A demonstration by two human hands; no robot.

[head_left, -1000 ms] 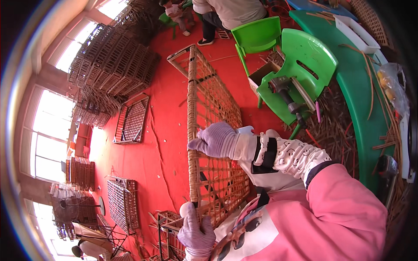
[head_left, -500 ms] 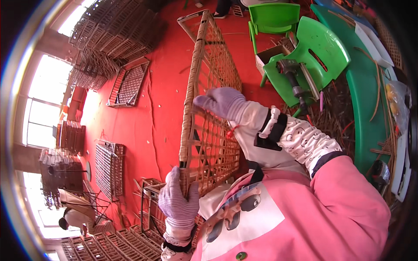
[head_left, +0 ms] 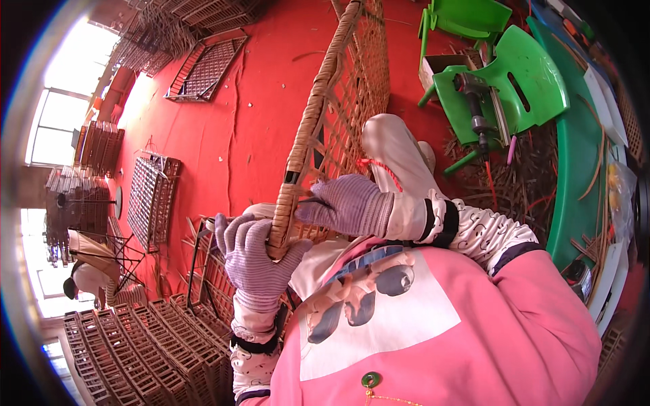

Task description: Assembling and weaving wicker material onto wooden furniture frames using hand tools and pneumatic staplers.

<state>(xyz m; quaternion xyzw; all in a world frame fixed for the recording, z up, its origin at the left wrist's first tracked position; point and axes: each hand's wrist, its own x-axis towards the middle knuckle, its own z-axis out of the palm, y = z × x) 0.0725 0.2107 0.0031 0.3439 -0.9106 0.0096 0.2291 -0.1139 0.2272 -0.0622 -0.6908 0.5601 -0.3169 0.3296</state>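
Note:
A woven rattan frame (head_left: pixel 313 125) stands tilted on edge in front of me, its rim wrapped in tan strips and its inside an open lattice. My left hand (head_left: pixel 254 260), in a striped lilac glove, holds the frame's near end, thumb on one side and fingers on the other. Against the inner side of the rim, a little farther up, my right hand (head_left: pixel 349 205) is closed in a matching glove. A thin dark line shows at its fingertips, but what they pinch is hidden. A short black band is visible on the rim just above the hands.
Green chairs (head_left: pixel 531 74) stand at the right, one bearing a power tool (head_left: pixel 476 111), beside a green table (head_left: pixel 572 196). Cut strips litter the floor there. Woven racks (head_left: pixel 152 199) lie on the red floor, with more stacked at lower left (head_left: pixel 135 352). A person (head_left: pixel 91 279) bends over at far left.
My right hand has left its place higher on the rim and come down near the left hand. The frame's near end has dropped toward me, and the view has shifted.

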